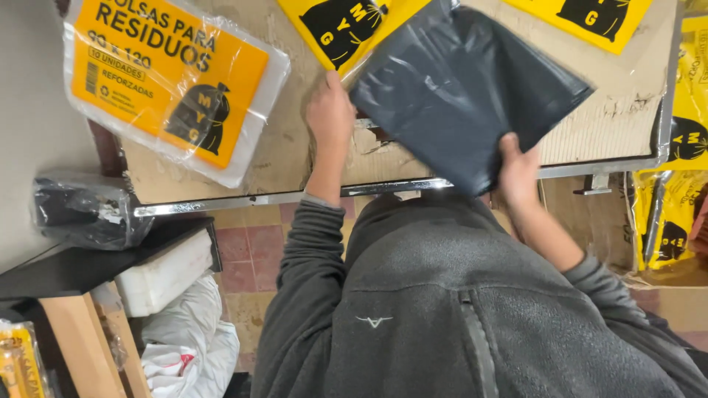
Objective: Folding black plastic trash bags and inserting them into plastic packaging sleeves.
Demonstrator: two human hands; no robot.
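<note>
A folded stack of dark grey plastic bags (461, 92) lies tilted on a cardboard-covered table (280, 158). My right hand (518, 173) grips its near corner, thumb on top. My left hand (330, 114) rests on the cardboard at the stack's left edge, fingers by a clear sleeve with a yellow label (335, 26) that the stack partly sits in. Whether the left fingers pinch that sleeve is hidden.
A sealed pack of bags with an orange label (173, 77) lies at the table's left. A dark wrapped bundle (85, 210) sits on a black shelf. More yellow-labelled packs (682, 147) are at right. A white bag (188, 343) lies on the tiled floor.
</note>
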